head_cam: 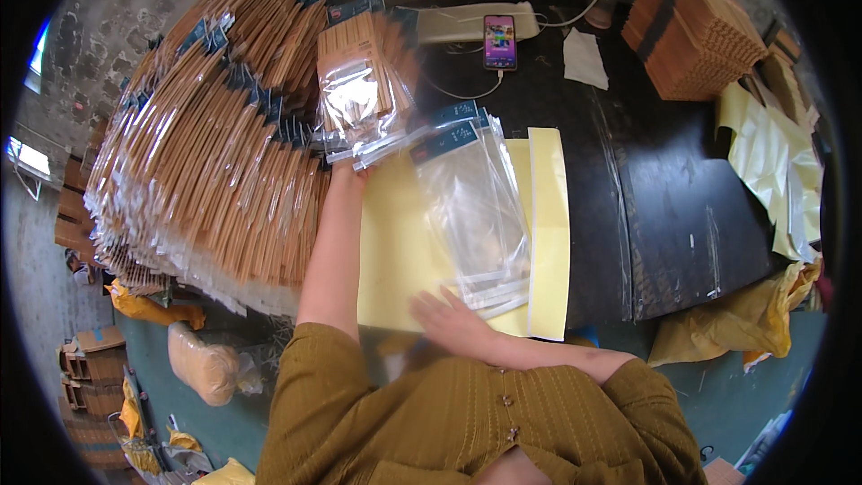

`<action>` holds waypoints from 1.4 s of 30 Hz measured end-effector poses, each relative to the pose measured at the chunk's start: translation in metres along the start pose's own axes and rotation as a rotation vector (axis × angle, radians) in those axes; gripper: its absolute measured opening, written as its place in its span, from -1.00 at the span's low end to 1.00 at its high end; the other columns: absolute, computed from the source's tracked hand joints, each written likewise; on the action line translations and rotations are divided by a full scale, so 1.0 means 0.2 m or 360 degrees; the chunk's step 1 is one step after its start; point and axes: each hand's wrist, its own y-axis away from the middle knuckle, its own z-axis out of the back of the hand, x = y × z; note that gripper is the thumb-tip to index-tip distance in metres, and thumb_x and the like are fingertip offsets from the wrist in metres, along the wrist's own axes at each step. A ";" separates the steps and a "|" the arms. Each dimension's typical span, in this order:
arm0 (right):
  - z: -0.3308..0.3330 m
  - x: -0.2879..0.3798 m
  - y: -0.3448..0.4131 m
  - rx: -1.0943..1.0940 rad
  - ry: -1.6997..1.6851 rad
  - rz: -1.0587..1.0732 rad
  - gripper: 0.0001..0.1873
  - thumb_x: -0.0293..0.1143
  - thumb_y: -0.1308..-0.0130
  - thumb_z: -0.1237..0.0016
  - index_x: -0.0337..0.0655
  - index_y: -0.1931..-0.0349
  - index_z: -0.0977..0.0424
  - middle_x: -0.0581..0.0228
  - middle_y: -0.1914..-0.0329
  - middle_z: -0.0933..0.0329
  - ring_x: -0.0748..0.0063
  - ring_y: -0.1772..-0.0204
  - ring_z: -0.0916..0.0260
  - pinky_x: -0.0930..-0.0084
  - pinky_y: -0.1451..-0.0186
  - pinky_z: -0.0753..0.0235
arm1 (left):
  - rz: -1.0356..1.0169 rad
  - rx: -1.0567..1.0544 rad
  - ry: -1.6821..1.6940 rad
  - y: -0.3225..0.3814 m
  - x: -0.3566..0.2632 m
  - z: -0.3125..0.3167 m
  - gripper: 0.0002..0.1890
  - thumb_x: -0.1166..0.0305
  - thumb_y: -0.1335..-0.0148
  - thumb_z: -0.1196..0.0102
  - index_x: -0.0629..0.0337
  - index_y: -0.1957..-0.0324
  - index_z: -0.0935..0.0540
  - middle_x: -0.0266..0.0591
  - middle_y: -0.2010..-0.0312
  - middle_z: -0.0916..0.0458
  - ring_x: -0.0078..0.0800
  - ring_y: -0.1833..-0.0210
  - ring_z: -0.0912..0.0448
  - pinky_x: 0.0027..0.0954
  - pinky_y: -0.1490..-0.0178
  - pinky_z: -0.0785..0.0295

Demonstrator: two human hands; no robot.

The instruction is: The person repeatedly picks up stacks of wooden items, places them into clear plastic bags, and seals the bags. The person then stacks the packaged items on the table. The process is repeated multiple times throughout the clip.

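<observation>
My left hand (358, 165) is at the lower end of a clear plastic bag of brown slatted pieces (353, 81), beside the big rows of filled bags (202, 168). The bag hides most of its fingers, so its grip cannot be told. My right hand (451, 323), blurred, lies with its fingers apart near the bottom of a small pile of flat clear bags with dark blue header cards (475, 209). That pile rests on a pale yellow sheet (394, 249) with a folded flap at its right.
A phone (500, 42) with a cable lies at the back of the black table (693, 236), near a white cloth (585, 59). At the back right stands a stack of brown corrugated pieces (693, 30). Yellow wrapping (768, 162) hangs at the right edge.
</observation>
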 end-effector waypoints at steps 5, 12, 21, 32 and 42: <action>0.00 0.00 0.00 -0.0074 0.0010 0.0007 -0.45 -0.16 -0.34 0.11 -0.22 -0.29 -0.34 0.14 -0.45 -0.23 0.18 -0.50 -0.12 0.03 -0.51 -0.03 | -0.0116 -0.0119 -0.0039 -0.22 0.00 -0.05 -0.62 0.15 -0.37 -0.04 0.21 -0.05 -0.53 -0.06 0.06 -0.65 -0.25 0.11 -0.67 -0.29 0.18 -0.67; -0.01 -0.01 0.00 -0.0131 -0.0060 -0.0004 -0.46 -0.17 -0.33 0.10 -0.22 -0.27 -0.37 0.13 -0.44 -0.25 0.19 -0.49 -0.15 0.02 -0.49 -0.07 | -0.0100 -0.0141 0.0171 -0.52 0.16 0.15 -0.55 0.08 -0.36 -0.05 0.21 -0.10 -0.50 -0.06 0.00 -0.62 -0.29 0.03 -0.64 -0.31 0.14 -0.65; 0.02 -0.01 0.01 -0.0098 -0.0112 0.0047 -0.46 -0.35 -0.23 0.09 -0.37 -0.23 -0.38 0.08 -0.40 -0.29 0.10 -0.46 -0.16 -0.02 -0.47 -0.11 | 0.0200 0.0040 0.1192 0.59 0.17 -0.29 0.09 -0.37 -0.23 0.08 0.41 -0.44 0.05 0.28 -0.43 -0.02 0.05 -0.49 -0.08 0.22 -0.47 -0.05; -0.05 -0.01 0.02 -0.0239 -0.0100 0.0050 -0.49 -0.26 -0.23 0.11 -0.29 -0.18 -0.42 0.04 -0.38 -0.30 0.08 -0.47 -0.18 -0.05 -0.50 -0.07 | -0.0574 -0.0133 -0.0049 0.20 -0.11 -0.35 -0.78 0.53 -0.27 -0.17 0.39 0.09 -0.48 -0.05 0.20 -0.63 -0.29 0.30 -0.67 -0.36 0.30 -0.69; -0.05 -0.01 0.02 -0.0279 -0.0081 0.0028 -0.47 -0.21 -0.27 0.10 -0.26 -0.22 -0.38 0.11 -0.37 -0.32 0.18 -0.46 -0.20 0.02 -0.51 -0.07 | -0.0477 0.0046 -0.0464 0.20 -0.31 -0.32 -0.88 0.51 -0.30 -0.16 0.28 0.22 -0.47 -0.26 0.40 -0.56 -0.53 0.48 -0.53 -0.58 0.50 -0.42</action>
